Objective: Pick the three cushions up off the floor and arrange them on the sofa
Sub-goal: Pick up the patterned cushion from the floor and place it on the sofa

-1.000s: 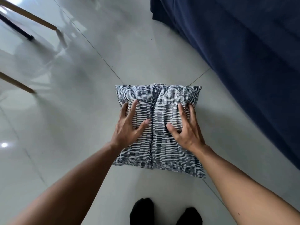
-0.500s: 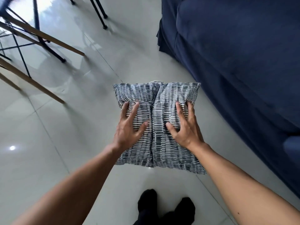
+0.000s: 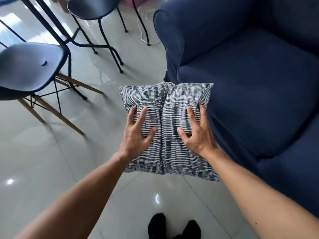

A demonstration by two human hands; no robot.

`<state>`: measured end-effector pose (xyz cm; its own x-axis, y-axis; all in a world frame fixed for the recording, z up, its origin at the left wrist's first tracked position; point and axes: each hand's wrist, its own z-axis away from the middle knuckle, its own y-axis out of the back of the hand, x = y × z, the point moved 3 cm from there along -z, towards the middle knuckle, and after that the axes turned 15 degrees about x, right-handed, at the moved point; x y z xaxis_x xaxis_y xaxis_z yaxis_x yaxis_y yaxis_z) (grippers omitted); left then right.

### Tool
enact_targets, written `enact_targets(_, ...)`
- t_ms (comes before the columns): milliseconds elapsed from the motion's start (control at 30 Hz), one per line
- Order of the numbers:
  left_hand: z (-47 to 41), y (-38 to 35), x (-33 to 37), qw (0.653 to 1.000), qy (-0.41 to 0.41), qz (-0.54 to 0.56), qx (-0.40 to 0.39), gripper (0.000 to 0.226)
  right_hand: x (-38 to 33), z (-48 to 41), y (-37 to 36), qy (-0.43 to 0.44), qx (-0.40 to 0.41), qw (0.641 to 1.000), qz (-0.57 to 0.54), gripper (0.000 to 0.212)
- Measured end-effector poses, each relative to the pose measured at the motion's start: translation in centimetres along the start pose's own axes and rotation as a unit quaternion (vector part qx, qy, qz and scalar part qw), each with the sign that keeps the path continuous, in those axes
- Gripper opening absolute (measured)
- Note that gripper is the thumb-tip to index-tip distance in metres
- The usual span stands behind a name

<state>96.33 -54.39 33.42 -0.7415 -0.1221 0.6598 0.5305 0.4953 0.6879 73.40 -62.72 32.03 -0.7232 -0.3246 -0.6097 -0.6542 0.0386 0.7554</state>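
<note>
Feet (image 3: 174,226) in black socks stood on the glossy tiled floor (image 3: 51,169) at the bottom of my view. Above them I held the striped grey-and-white cushion (image 3: 167,149) off the floor with both hands. My left hand (image 3: 136,137) gripped its left half and my right hand (image 3: 196,135) its right half, fingers spread and dug into the fabric. The cushion's far right corner overlapped the front edge of the navy sofa (image 3: 259,83) on my right. Farther left stood a dark chair (image 3: 29,68) with wooden legs, and beyond it a black stool (image 3: 89,6)
</note>
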Motion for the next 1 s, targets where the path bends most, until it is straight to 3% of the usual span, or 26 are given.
enact_targets(367, -7.4, 2.8, 10.7, 0.994, -0.099, 0.02, 0.044, 0.077, -2.5, -6.5, 11.3, 0.035, 0.068, 0.997, 0.005, 0.086)
enact_targets(1000, -22.3, -1.0, 28.5, 0.961, -0.254, 0.095, 0.049, 0.071, -0.4, -18.1, 28.8, 0.04, 0.227, 0.971, 0.066, 0.083)
